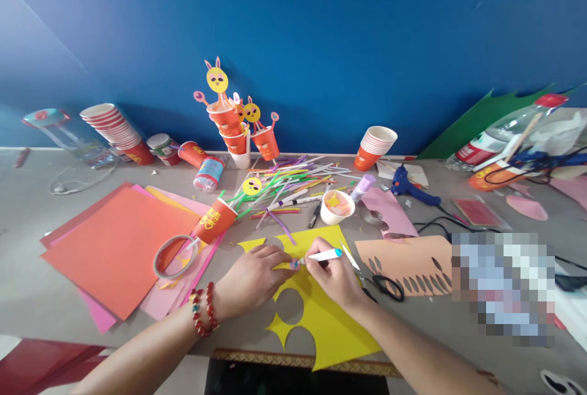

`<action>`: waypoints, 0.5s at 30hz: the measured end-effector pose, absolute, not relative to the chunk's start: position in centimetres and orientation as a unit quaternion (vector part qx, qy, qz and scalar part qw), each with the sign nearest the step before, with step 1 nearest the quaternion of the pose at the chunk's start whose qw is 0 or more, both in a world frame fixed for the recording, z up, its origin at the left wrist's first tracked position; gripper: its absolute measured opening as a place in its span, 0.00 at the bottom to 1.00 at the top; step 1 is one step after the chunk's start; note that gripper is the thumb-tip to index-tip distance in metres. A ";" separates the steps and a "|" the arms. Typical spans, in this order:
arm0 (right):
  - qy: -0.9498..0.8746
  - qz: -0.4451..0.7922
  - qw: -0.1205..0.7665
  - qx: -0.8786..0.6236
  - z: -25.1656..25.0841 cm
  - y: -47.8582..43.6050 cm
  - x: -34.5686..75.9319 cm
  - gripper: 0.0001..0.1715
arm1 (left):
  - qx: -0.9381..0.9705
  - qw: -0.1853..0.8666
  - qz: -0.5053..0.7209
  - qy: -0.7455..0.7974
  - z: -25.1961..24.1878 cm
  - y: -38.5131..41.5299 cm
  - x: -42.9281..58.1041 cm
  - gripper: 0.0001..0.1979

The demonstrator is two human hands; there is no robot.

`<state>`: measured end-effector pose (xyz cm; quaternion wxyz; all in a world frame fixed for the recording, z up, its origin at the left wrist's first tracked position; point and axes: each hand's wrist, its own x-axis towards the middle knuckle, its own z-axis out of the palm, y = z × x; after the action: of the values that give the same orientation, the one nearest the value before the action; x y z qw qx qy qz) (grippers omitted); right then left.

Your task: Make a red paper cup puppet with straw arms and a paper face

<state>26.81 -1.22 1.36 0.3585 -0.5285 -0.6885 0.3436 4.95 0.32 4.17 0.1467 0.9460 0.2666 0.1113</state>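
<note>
My right hand (pixel 332 279) grips a white marker pen (pixel 324 255) with a blue end. The pen's tip meets a small pink paper piece (pixel 294 264) with a blue mark on it. My left hand (pixel 252 279), with a red bead bracelet at its wrist, pinches that piece at the fingertips. Both hands rest over a yellow paper sheet (pixel 334 315) with round holes cut in it. Black-handled scissors (pixel 389 288) lie beside my right hand, partly hidden by it. A tape roll (pixel 175 257) sits left of my left hand.
Orange and pink paper sheets (pixel 121 248) lie at left. Behind are pipe cleaners (pixel 293 187), bunny-faced cup figures (pixel 223 118), stacked cups (pixel 112 132) and a white tub (pixel 337 206). A blue glue gun (pixel 413 188) with a cable and a large bottle (pixel 504 132) stand at right.
</note>
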 end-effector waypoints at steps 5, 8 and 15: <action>-0.688 0.340 0.360 -0.530 1.2 -1.2 26.8 0.09 | 0.947 0.144 0.116 0.263 4.1 0.3 5.0 0.15; -0.689 0.337 0.361 -0.530 1.2 -1.2 26.8 0.09 | 0.946 0.145 0.121 0.262 4.1 0.3 4.9 0.15; -0.701 0.342 0.339 -0.526 1.3 -1.3 26.7 0.09 | 0.945 0.149 0.122 0.266 4.1 0.3 5.0 0.15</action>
<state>26.73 -1.32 1.33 0.3393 -0.5264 -0.7007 0.3417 4.99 0.34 4.15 0.1487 0.9447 0.2659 0.1215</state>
